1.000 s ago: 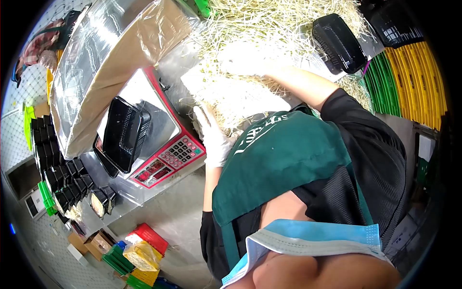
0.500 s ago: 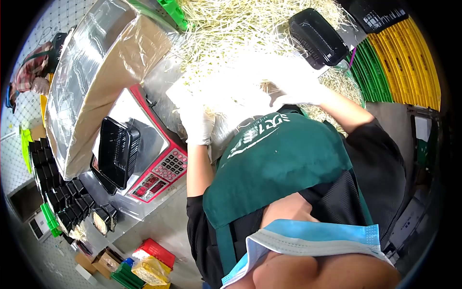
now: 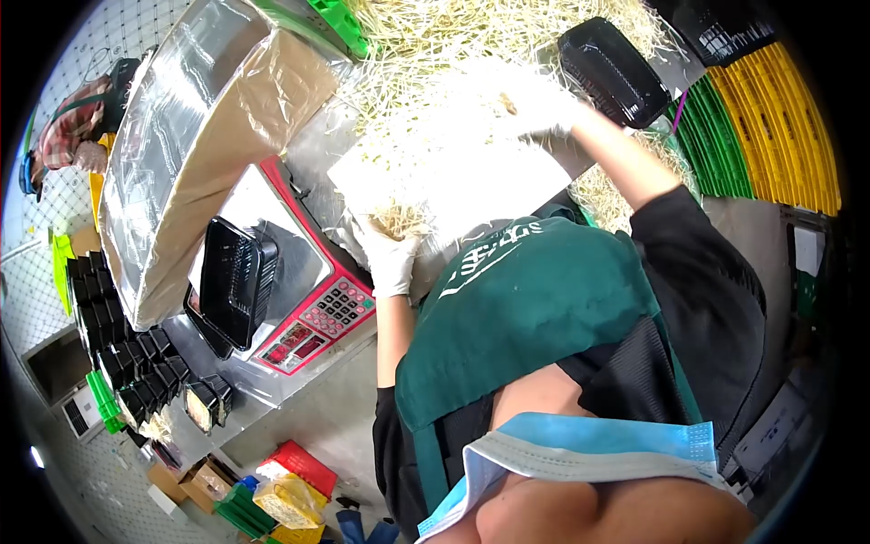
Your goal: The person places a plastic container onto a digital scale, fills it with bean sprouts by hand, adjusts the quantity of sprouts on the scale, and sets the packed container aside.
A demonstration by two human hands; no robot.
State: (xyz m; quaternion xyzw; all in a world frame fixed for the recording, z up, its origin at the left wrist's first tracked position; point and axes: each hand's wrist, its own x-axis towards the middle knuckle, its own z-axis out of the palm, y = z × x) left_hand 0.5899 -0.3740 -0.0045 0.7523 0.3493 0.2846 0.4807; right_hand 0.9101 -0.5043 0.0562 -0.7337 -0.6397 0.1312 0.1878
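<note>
My left hand (image 3: 391, 258), in a white glove, curls around a small bunch of bean sprouts (image 3: 401, 219) at the near left of the brightly lit work surface. My right hand (image 3: 551, 111), gloved too, reaches over the sprouts farther up; glare washes out its fingers, so their grip does not show. A large heap of sprouts (image 3: 426, 36) spreads across the far part of the table. Beside my right hand sits a black plastic tray (image 3: 614, 72). On the red-framed scale (image 3: 337, 306), left of my left hand, rests another black tray (image 3: 237, 283).
A plastic-wrapped box (image 3: 227, 118) stands behind the scale. Several stacked black trays (image 3: 136, 363) line the left end of the table. Green and yellow crates (image 3: 770, 127) are at the right. Another person (image 3: 77, 131) is at the far left.
My right hand has moved up and away from my body across the sprouts. My left hand now shows the bunch in its fingers. The whole view has shifted slightly.
</note>
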